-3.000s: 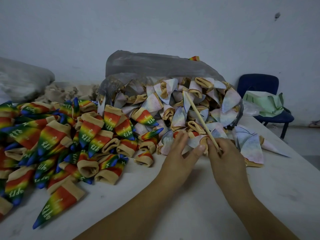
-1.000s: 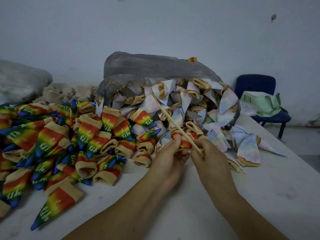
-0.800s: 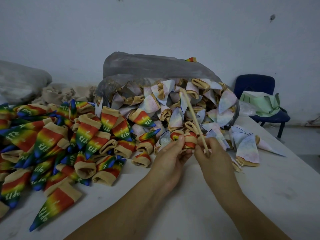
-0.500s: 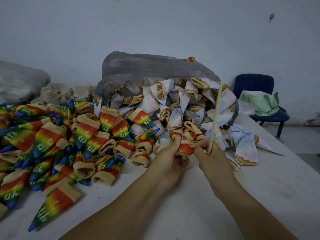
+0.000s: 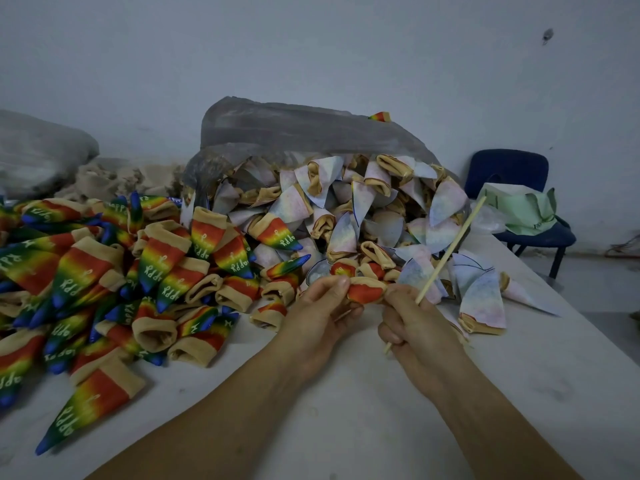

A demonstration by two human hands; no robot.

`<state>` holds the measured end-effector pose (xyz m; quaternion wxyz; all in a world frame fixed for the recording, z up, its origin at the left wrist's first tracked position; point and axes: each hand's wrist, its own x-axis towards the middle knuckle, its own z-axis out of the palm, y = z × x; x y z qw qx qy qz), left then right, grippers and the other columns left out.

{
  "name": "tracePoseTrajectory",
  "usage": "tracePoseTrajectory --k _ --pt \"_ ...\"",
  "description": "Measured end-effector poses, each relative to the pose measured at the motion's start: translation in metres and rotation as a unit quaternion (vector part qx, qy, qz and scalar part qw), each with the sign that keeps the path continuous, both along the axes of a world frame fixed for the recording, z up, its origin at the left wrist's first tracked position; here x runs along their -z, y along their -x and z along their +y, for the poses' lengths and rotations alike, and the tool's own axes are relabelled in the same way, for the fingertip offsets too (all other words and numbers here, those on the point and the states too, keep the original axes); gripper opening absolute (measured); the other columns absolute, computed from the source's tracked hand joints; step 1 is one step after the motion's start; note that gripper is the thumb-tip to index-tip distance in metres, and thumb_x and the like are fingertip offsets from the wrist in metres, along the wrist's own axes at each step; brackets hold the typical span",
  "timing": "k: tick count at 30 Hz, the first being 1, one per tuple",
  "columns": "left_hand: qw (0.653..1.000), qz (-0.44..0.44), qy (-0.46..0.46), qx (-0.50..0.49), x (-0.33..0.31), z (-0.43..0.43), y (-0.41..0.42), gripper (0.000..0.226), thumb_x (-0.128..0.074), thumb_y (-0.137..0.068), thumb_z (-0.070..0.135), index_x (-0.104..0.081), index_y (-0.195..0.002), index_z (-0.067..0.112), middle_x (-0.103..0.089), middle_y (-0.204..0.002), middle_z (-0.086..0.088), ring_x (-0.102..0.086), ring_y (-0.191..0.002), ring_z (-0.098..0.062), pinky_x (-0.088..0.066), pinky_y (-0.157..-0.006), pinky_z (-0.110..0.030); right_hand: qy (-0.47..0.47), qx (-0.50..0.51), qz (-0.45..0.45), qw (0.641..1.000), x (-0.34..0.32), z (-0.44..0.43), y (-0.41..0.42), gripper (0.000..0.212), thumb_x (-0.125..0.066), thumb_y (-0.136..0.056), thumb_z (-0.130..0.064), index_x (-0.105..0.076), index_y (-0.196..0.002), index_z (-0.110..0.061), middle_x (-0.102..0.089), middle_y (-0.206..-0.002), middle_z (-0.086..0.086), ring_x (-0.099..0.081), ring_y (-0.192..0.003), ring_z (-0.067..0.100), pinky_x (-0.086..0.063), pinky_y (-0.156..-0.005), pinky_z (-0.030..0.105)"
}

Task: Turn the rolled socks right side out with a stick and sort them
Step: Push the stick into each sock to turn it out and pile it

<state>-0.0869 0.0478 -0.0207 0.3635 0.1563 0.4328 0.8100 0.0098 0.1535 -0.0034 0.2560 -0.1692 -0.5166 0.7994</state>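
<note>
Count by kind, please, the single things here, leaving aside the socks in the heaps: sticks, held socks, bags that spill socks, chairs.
stick: 1
sock (held): 1
bag (spilling socks): 1
chair: 1
Total: 4

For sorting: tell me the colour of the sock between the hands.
The sock is red-orange with a tan cuff; the head view shows it best.

Table (image 5: 346, 420): bare on the near side of left hand (image 5: 318, 313) and right hand (image 5: 412, 320); rainbow sock pile (image 5: 104, 271) blocks the left, pale sock heap (image 5: 346, 209) blocks beyond.
</note>
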Motion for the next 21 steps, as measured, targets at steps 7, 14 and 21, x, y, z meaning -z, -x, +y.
tracePoseTrajectory --k 7,14,21 --pt "0.998 -0.046 -0.038 -0.018 -0.005 -0.001 0.001 0.016 -0.064 -0.079 0.021 -0.063 -0.091 0.009 -0.073 -0.080 -0.009 -0.071 -0.068 -0.011 -0.054 -0.057 -0.020 -0.256 0.029 -0.118 0.959 0.015 -0.003 0.002 0.016 -0.064 -0.086 -0.035 -0.054 -0.082 -0.023 -0.046 -0.052 -0.010 -0.035 -0.044 0.006 -0.032 -0.040 0.019" --pt "0.998 -0.059 -0.025 0.028 -0.003 0.001 -0.001 0.013 -0.063 -0.085 0.022 -0.073 -0.085 0.012 -0.072 -0.099 -0.012 -0.065 -0.093 -0.017 -0.047 -0.079 -0.024 -0.202 0.035 -0.115 0.972 0.018 0.003 0.004 0.016 -0.059 -0.089 -0.022 -0.055 -0.076 -0.031 -0.041 -0.048 -0.013 -0.032 -0.041 0.004 -0.028 -0.039 0.018" --pt "0.998 -0.038 0.014 -0.047 -0.006 0.002 -0.004 0.017 -0.052 -0.100 0.022 -0.061 -0.100 0.008 -0.075 -0.077 -0.004 -0.072 -0.071 -0.009 -0.055 -0.064 -0.021 -0.168 -0.008 -0.095 0.981 0.018 -0.005 -0.001 0.017 -0.051 -0.094 -0.015 -0.057 -0.081 -0.025 -0.036 -0.048 -0.009 -0.026 -0.039 0.007 -0.025 -0.037 0.021"
